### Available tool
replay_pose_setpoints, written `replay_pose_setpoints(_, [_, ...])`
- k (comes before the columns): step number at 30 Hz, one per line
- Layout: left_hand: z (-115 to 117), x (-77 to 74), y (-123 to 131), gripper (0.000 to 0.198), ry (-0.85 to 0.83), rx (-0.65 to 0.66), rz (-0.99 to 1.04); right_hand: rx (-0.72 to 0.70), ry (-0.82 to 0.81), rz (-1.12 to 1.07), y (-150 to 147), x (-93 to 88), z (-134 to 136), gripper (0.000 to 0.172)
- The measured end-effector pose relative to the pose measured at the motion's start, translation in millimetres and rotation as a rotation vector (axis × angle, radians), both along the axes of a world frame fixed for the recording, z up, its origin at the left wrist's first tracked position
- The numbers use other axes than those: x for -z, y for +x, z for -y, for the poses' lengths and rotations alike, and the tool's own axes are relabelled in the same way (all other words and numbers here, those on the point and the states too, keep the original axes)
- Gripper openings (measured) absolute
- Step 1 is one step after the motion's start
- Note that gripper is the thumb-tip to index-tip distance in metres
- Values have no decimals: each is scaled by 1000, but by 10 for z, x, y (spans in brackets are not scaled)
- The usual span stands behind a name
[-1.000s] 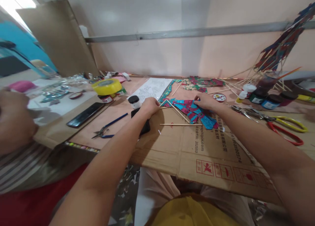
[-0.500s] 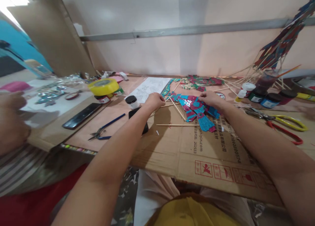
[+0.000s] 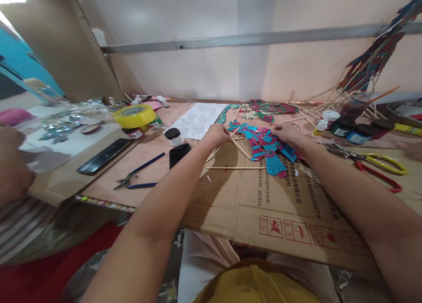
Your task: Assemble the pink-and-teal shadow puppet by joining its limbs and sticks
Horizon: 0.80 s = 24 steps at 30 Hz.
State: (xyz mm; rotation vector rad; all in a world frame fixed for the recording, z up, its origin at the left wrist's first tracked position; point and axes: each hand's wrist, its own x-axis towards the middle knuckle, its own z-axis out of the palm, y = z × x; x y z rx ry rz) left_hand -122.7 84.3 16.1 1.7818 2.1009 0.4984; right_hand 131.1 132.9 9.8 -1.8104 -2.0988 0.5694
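A flat puppet figure (image 3: 263, 140), painted blue and magenta with thin wooden sticks attached, lies just above the cardboard sheet (image 3: 224, 219). At its left end, my left hand (image 3: 217, 135) is closed in a pinch beside a narrow painted part and the stick ends; its fingertips are partly hidden. My right hand (image 3: 288, 133) pinches the figure's upper right edge. Below my left hand, a loose-looking stick (image 3: 235, 168) runs across the cardboard to the figure.
On the left are blue-handled pliers (image 3: 138, 175), phones (image 3: 105, 155), a white jar (image 3: 174, 137) and yellow tape (image 3: 135, 116). Scissors (image 3: 372, 158) and paint jars (image 3: 358, 133) stand right. A drawing sheet (image 3: 198, 120) and more puppet parts (image 3: 267, 109) lie behind. Another person's hand (image 3: 13, 162) shows far left.
My left hand has shifted slightly right along the figure's left end. The puppet figure and my right hand moved slightly right too. The camera view has turned a little.
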Motion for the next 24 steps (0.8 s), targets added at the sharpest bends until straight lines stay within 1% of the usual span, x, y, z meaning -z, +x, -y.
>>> replay_pose_setpoints(6, [36, 53, -150, 19, -26, -60, -14, 17, 9, 53, -3, 11, 15, 17])
replay_pose_setpoints(11, [88, 66, -271, 22, -24, -107, -37, 12, 16, 94, -54, -39, 69, 15])
replay_pose_setpoints(13, [134, 61, -314, 24, -19, -128, -42, 6, 30, 104, -65, -52, 104, 17])
replay_pose_setpoints(15, [181, 63, -348, 23, -12, -143, -48, 5, 94, 139, -66, -51, 150, 25])
replay_pose_setpoints(18, [221, 83, -373, 19, -3, -153, -56, 0, 240, 210, -47, -36, 243, 36])
replay_pose_setpoints(21, [226, 98, -377, 14, 4, -158, -61, -76, 284, 192, 18, -45, 340, 37])
replay_pose_setpoints(24, [235, 71, -362, 13, 27, -163, -64, -132, 301, 119, 147, -112, 416, 32])
